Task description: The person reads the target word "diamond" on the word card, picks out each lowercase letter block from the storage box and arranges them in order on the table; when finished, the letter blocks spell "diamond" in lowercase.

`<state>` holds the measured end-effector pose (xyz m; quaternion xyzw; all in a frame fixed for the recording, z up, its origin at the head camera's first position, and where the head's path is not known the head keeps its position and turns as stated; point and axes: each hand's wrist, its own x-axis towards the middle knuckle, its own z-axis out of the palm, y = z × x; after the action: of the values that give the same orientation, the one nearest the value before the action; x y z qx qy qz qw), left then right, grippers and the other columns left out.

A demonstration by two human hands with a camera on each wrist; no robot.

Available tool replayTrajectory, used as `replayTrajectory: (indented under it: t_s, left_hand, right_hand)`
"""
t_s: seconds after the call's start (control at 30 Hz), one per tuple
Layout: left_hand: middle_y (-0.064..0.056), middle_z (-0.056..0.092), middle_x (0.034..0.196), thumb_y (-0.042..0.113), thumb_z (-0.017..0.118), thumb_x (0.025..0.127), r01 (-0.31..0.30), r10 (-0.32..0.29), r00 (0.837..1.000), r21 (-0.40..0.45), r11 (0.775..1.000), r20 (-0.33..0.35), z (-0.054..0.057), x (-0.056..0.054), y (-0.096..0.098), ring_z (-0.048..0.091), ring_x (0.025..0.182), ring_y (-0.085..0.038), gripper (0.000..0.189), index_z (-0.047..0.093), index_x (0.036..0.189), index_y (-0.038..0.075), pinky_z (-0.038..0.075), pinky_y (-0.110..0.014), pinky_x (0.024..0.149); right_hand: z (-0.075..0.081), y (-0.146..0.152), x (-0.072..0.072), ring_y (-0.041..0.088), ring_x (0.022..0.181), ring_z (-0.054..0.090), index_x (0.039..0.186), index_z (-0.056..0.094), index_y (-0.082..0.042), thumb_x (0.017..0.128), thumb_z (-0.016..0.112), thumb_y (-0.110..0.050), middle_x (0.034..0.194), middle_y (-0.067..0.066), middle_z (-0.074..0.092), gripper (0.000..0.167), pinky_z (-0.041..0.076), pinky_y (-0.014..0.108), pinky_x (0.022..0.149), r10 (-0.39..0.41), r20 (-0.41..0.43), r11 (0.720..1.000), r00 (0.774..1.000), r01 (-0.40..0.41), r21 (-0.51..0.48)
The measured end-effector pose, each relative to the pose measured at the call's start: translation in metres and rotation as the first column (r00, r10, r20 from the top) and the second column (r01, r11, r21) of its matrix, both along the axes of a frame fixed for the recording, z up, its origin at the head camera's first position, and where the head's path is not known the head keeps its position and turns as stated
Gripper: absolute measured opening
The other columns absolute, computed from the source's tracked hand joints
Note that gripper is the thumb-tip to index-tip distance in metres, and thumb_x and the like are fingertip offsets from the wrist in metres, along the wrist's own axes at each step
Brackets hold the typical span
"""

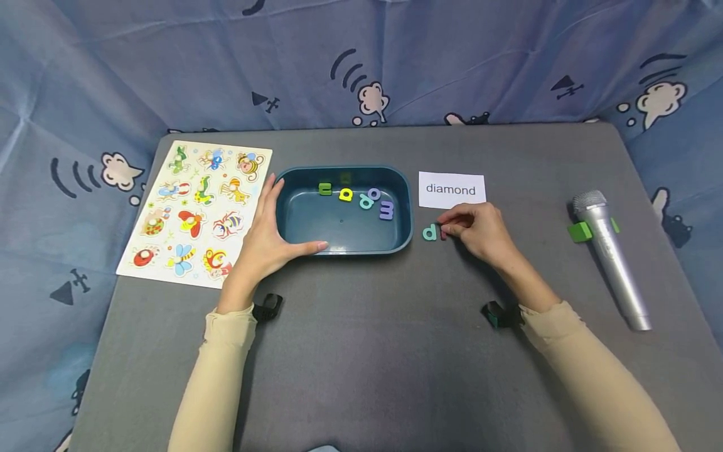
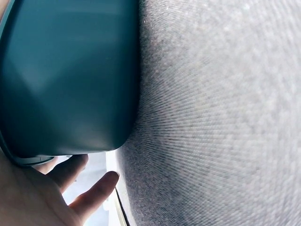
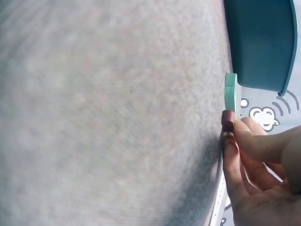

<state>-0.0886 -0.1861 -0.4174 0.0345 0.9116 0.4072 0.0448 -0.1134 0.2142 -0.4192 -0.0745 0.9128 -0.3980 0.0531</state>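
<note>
A dark teal tray holds several small plastic letters, among them a green one, a yellow "a" and a purple "m". My left hand grips the tray's left front corner, thumb along the front rim and fingers at the left end. Right of the tray, a mint-green "d" lies on the table below a white card printed "diamond". My right hand pinches a small dark red letter between thumb and fingers, right beside the "d" and down at the table.
A sheet of insect pictures lies left of the tray, partly under the left hand's side in this view. On the right lies a silver microphone with green blocks at its neck. A patterned blue cloth hangs behind the grey table.
</note>
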Motion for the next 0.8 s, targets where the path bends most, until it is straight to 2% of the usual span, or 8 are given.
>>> replayTrajectory:
  t_s: [0.17,0.37,0.57,0.8]
  left_hand:
    - [0.014,-0.004,0.179,0.056,0.096,0.068,0.001,-0.001,1.0,-0.001,1.0,0.001,-0.0004,0.0001,-0.0001,0.011,0.166,-0.026,0.137,0.012,0.172,0.028,0.027,-0.069,0.124]
    - [0.012,-0.003,0.18,0.057,0.096,0.068,0.001,-0.001,1.0,-0.005,1.0,0.002,-0.0003,0.0,-0.0008,0.012,0.166,-0.026,0.137,0.009,0.172,0.032,0.028,-0.07,0.123]
    - [0.012,-0.003,0.18,0.057,0.096,0.069,0.003,-0.003,1.0,0.001,1.0,0.004,0.0007,-0.0001,-0.0005,0.011,0.166,-0.025,0.136,0.01,0.172,0.032,0.027,-0.07,0.124]
    - [0.01,-0.002,0.18,0.056,0.096,0.069,0.0,0.0,1.0,-0.001,1.0,0.005,0.0007,0.0002,0.0003,0.011,0.166,-0.025,0.136,0.011,0.172,0.03,0.027,-0.07,0.124]
  right_hand:
    - [-0.0003,0.0016,0.0003,0.004,0.072,0.065,0.102,0.082,0.002,0.092,0.079,0.003,0.098,0.021,0.079,0.01,0.047,0.009,0.063,-0.016,-0.006,1.0,1.0,0.016,-0.012]
    - [-0.0005,0.0017,0.0,-0.002,0.063,0.06,0.097,0.082,0.001,0.091,0.085,-0.008,0.085,0.018,0.078,0.012,0.046,0.011,0.059,-0.041,-0.017,0.999,0.999,0.042,0.017]
    - [0.0022,0.0018,0.0007,0.002,0.062,0.062,0.094,0.083,0.0,0.091,0.084,-0.01,0.083,0.017,0.079,0.011,0.046,0.013,0.058,-0.06,0.026,0.997,0.998,0.058,0.057]
    - [0.009,0.0053,0.0013,0.011,0.063,0.067,0.099,0.083,0.003,0.095,0.08,-0.008,0.086,0.021,0.079,0.012,0.05,0.018,0.055,-0.074,0.106,0.996,0.992,0.067,0.063]
